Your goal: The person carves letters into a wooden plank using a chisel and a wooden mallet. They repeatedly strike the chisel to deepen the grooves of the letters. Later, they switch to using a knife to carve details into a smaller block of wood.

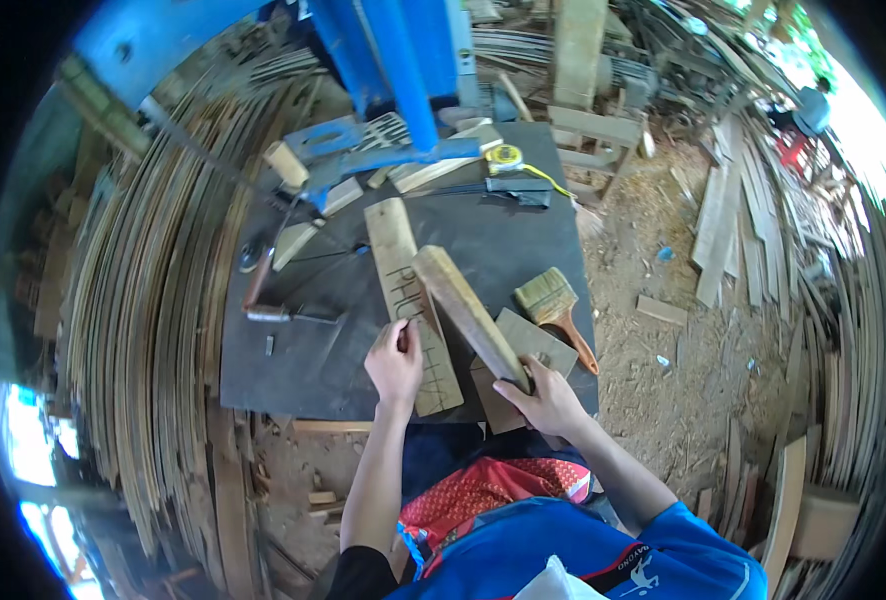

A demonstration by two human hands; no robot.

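A long board [383,230] with dark lettering lies on the dark work table [263,380]. My left hand [395,365] is closed in a pinch over the board's lower left edge; what it holds, if anything, is too small to make out. My right hand [538,395] grips the lower end of a squared wooden bar [463,305], which angles up to the right of the lettered board. Flat wooden pieces [548,352] lie beside and under my right hand. A wide paintbrush [570,325] rests to their right.
A blue metal machine [413,100] stands at the back, near a yellow tape measure [506,156]. Hand tools [303,314] lie at the table's left. Timber stacks [148,300] line both sides. A person [811,112] is far right, beyond loose planks [723,230].
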